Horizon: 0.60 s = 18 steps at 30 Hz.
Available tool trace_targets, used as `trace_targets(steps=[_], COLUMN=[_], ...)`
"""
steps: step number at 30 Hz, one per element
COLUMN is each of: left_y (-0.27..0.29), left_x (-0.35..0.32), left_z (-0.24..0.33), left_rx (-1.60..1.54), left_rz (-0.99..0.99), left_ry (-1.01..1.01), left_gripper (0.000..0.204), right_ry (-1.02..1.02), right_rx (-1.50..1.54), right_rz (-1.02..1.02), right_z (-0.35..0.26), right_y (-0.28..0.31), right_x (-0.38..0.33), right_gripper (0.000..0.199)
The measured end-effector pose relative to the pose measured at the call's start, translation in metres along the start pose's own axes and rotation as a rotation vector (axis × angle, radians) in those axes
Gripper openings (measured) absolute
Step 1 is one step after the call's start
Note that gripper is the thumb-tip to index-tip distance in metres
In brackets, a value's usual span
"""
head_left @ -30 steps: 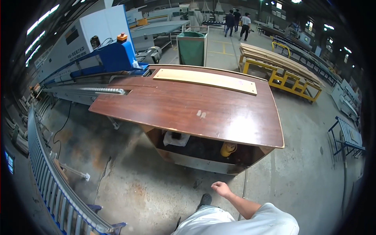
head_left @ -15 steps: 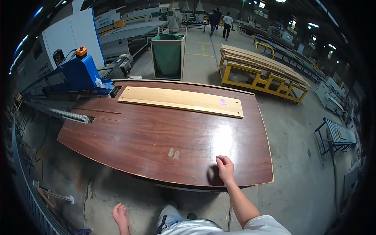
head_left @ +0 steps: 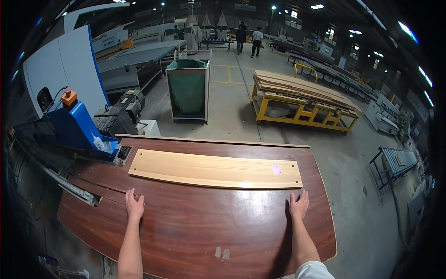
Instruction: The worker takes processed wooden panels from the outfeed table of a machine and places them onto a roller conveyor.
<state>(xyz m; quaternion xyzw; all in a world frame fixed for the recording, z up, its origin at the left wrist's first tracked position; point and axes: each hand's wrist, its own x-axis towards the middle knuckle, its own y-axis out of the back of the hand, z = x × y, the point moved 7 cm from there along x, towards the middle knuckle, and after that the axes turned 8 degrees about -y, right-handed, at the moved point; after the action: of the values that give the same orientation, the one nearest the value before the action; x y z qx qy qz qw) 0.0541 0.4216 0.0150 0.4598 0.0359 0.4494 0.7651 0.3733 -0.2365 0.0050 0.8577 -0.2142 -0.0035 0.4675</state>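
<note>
The left hand is wide, thumb apart from its loosely curved fingers, over the brown tabletop just short of the near left corner of the pale wooden board. The right hand is also wide, fingers pointing up toward twelve o'clock at the board's near right corner; whether its fingertips touch the edge is hard to make out from this angle. The board lies flat on the tabletop, long side across, at two o'clock from the left hand and ten o'clock from the right. Dark holes mark its ends, and a pink label sits near the right one.

Taking the board as the clock's centre, two pale marks lie on the tabletop at six. A blue machine part stands between nine and ten, topped by an orange button box. A green-lined bin is at eleven, two people are between twelve and one, a yellow cart bearing stacked planks is at two, and a blue roller stand is at three.
</note>
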Motion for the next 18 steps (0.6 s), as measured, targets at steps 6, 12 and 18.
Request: trace_targets(steps=[6, 12, 18], left_y=[-0.056, -0.105, -0.082], left_x=[0.118, 0.185, 0.19], left_z=[-0.007, -0.008, -0.012], left_rx=[0.197, 0.321, 0.416], left_rz=[-0.102, -0.215, -0.195], left_ry=[0.052, 0.168, 0.392], left_gripper=[0.067, 0.078, 0.08], right_ry=[0.017, 0.127, 0.191], right_rx=[-0.019, -0.011, -0.034], right_rz=[-0.008, -0.055, -0.034], right_z=[-0.018, -0.034, -0.037], right_y=[-0.026, -0.036, -0.039], right_x=[0.056, 0.081, 0.087], right_gripper=[0.068, 0.058, 0.055])
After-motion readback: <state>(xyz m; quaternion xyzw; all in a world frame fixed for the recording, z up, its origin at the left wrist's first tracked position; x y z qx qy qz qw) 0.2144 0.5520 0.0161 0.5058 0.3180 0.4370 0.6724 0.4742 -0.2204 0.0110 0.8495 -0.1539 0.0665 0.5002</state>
